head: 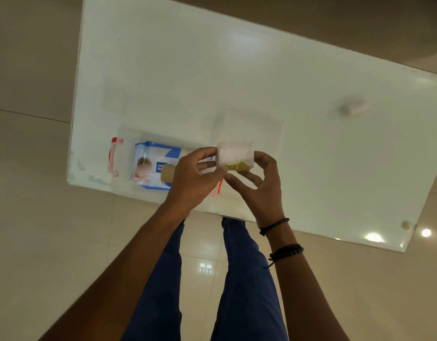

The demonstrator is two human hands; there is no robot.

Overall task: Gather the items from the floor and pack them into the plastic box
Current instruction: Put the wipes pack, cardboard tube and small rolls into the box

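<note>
A clear plastic box [124, 153] with red side clips stands on the white table [212, 70] near its front left corner. Inside it lies a blue-and-white pack of baby wipes [151, 166] and a brown cardboard piece [167, 173]. Just right of the box, both hands hold up a small white translucent packet [233, 155] with a yellow strip at its bottom edge. My left hand [193, 178] pinches the packet's left side, and my right hand [259, 183] grips its right side and underside. The box's right end is hidden behind my left hand.
The box's clear lid [252, 129] lies on the table behind the packet. A small pale cylinder [355, 107] rests at the table's right. Beige floor tiles [40, 217] surround the table. My blue-trousered legs [247, 279] stand at the table's front edge.
</note>
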